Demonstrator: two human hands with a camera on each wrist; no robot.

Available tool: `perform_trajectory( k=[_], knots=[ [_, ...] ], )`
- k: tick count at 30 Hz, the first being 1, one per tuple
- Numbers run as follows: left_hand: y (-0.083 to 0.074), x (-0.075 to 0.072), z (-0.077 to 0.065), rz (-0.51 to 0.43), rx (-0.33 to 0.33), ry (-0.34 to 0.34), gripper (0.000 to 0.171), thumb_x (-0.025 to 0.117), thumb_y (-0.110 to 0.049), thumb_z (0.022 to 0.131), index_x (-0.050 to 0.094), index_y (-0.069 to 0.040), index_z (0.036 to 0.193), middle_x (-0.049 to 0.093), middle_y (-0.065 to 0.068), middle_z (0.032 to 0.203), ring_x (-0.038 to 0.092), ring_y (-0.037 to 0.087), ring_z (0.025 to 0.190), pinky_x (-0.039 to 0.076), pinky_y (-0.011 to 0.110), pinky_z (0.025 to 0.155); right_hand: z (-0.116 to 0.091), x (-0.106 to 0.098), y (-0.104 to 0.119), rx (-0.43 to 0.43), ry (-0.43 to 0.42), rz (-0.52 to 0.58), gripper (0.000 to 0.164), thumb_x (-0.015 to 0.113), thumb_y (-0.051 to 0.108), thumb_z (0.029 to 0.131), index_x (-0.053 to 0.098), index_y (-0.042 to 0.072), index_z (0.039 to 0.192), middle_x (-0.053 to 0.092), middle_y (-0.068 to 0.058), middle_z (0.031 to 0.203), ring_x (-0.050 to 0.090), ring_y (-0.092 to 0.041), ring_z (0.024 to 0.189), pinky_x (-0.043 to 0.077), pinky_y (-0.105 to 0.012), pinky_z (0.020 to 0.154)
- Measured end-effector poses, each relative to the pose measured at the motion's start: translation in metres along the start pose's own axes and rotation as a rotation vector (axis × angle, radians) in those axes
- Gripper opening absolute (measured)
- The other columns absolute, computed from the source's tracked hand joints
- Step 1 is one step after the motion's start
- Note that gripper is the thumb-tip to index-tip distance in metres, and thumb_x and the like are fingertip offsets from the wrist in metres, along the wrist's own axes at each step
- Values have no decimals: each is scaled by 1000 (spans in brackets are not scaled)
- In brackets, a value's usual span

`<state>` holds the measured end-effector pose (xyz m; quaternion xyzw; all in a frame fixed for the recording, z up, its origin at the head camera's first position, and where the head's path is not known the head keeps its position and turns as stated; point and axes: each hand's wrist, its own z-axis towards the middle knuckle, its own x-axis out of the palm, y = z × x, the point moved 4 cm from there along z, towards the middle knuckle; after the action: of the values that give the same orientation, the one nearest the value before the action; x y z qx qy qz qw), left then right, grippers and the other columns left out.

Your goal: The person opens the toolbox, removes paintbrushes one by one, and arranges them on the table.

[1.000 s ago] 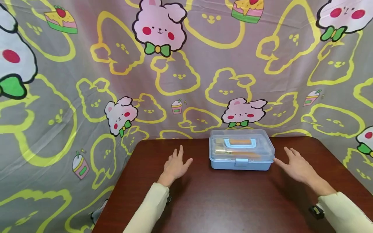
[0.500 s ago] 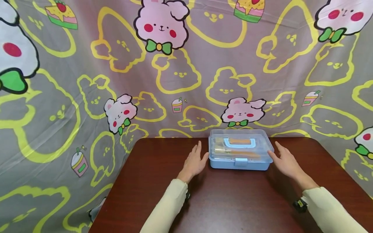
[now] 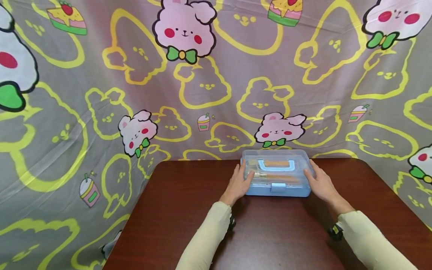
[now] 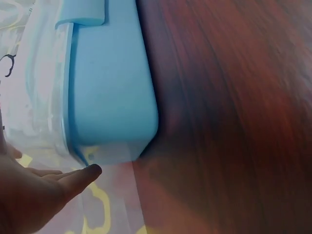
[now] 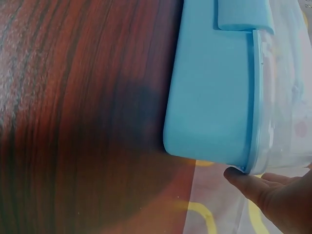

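A light blue box with a clear lid sits at the far middle of the dark wooden surface, close to the cartoon-printed cloth hanging behind it. A blue latch is at the middle of its front wall, and a blue handle lies flat on the lid. Through the lid some long wooden-coloured pieces show, too blurred to name.

The left hand is at the box's left end, fingers straight and relaxed along the side, thumb toward the front corner. The right hand is at the right end in the same loose, flat pose. Both seem to touch the box, though the wrist views show only a thumb tip beside each corner, so firm contact is uncertain. Neither hand curls round anything. Pale sleeves cover both forearms.
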<state>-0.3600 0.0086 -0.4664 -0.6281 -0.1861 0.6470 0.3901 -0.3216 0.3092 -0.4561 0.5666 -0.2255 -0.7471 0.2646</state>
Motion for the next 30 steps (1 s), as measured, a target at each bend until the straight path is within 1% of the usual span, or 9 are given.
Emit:
perform_trajectory(
  k=[5,8,13,17,24,30],
  knots=[
    [-3,5,6,-59,-2,-27,66,34,-59,96,11,-32,153,13,12,156,24,37,137,25,55,105,2,4,0,9,-12,-6,65,33,42,102,16,3,151,31,-39,137,31,-54,123,28,-63,95],
    [-2,7,8,-66,0,-33,65,34,-58,96,12,-32,152,15,10,156,21,32,139,24,53,107,3,5,0,26,-8,-6,65,33,43,101,17,5,151,30,-38,138,31,-54,124,28,-63,96],
    [2,10,11,-82,36,-73,64,37,-56,96,23,-27,151,23,8,154,22,25,139,24,48,108,4,4,-1,39,-13,-7,65,34,44,101,18,6,151,30,-36,141,31,-55,124,28,-63,96],
    [2,11,11,-85,52,-89,63,40,-55,96,27,-25,151,26,9,153,25,26,138,26,47,107,4,4,-1,47,-11,-8,64,33,44,101,17,7,151,30,-35,141,31,-55,124,28,-63,96],
    [4,13,10,-65,43,-78,63,39,-56,96,27,-27,151,27,9,153,28,28,136,28,50,106,2,5,-2,62,-3,-4,65,33,45,101,15,8,152,30,-35,141,32,-55,124,28,-63,96],
    [4,8,6,-71,34,-93,62,38,-58,96,27,-29,150,27,6,153,30,28,136,28,50,105,2,7,0,51,-9,4,65,33,45,101,16,9,152,32,-35,140,34,-54,122,30,-63,95]
  ],
)
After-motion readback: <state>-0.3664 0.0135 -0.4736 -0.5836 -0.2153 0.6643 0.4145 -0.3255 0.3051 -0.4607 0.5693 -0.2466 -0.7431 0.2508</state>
